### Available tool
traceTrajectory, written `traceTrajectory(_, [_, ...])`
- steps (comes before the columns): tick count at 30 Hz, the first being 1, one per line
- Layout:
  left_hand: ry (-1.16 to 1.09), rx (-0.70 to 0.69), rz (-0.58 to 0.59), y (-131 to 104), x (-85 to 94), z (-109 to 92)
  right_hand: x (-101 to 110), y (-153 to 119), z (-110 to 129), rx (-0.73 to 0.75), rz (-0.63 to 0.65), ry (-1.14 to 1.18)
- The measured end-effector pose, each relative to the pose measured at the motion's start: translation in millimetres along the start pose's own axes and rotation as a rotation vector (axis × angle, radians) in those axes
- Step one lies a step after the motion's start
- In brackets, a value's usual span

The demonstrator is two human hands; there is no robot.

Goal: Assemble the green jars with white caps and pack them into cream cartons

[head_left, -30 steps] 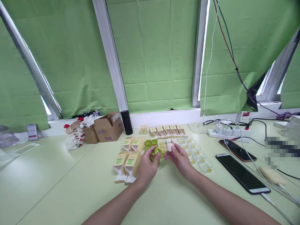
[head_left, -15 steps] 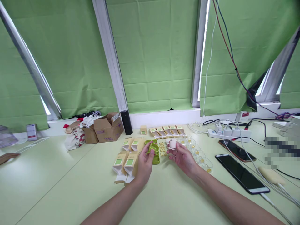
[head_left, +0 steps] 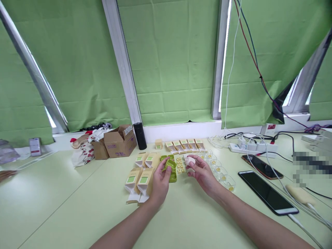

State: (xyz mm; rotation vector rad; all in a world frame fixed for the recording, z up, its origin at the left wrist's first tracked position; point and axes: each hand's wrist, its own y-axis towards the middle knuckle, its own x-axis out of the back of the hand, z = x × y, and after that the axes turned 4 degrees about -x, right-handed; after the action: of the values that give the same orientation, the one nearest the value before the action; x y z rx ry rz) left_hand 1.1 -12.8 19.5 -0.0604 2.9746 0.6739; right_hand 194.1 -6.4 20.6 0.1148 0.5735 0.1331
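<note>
My left hand (head_left: pixel 161 177) pinches a small green container (head_left: pixel 170 165) with a hollow inside. Other green containers (head_left: pixel 172 177) lie under and beside it on the table. To the right, my right hand (head_left: pixel 201 172) holds a small white rounded piece (head_left: pixel 190 160) between thumb and fingers. Between the hands lie several small yellow pieces (head_left: pixel 179 165) in rows. Clear cups with yellow centres (head_left: pixel 220 170) stand behind and right of my right hand. Open cartons with green labels (head_left: pixel 132 180) lie left of my left hand, and a row of similar cartons (head_left: pixel 184 145) lies behind.
Behind on the left are a brown cardboard box (head_left: pixel 118 143), a black cylinder (head_left: pixel 140 135) and a patterned bag (head_left: pixel 84 150). Phones (head_left: pixel 268 192), cables and a power strip (head_left: pixel 252 149) occupy the right. Another person's hand (head_left: pixel 7 175) rests at the far left edge.
My right hand has turned the white piece, so it shows a different side. My left hand has barely moved. At the far left, the other person's hand has shifted left.
</note>
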Motion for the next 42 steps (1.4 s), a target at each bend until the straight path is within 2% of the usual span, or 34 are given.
traceTrajectory(7, [-0.017, 0.009, 0.021, -1, -0.6, -3, 0, 3, -2, 0.066, 0.001, -0.125])
traceTrajectory(10, [-0.007, 0.003, 0.013, -2, -0.2, -4, 3, 9, 1, 0.138, -0.064, -0.194])
traceTrajectory(14, [0.003, 0.004, 0.005, -2, 0.5, -4, 8, 15, 16, 0.258, -0.125, -0.348])
traceTrajectory(17, [0.027, -0.004, 0.002, -3, 0.3, -4, 14, 11, 31, 0.298, -0.102, -0.589])
traceTrajectory(21, [0.074, -0.021, -0.017, -4, 0.1, -4, 24, -2, 44, 0.355, -0.02, -1.063])
traceTrajectory(26, [0.1, -0.028, -0.008, -5, 0.1, -5, 30, -18, 43, 0.264, 0.016, -1.582])
traceTrajectory(29, [0.08, -0.022, 0.003, -5, -0.2, -5, 30, -21, 40, 0.234, 0.037, -1.804])
traceTrajectory(33, [0.063, -0.019, 0.011, -5, 0.0, -3, 31, -20, 38, 0.252, 0.083, -1.91])
traceTrajectory(42, [0.079, -0.025, 0.004, -6, -0.7, -4, 39, -19, 30, 0.339, 0.102, -1.972])
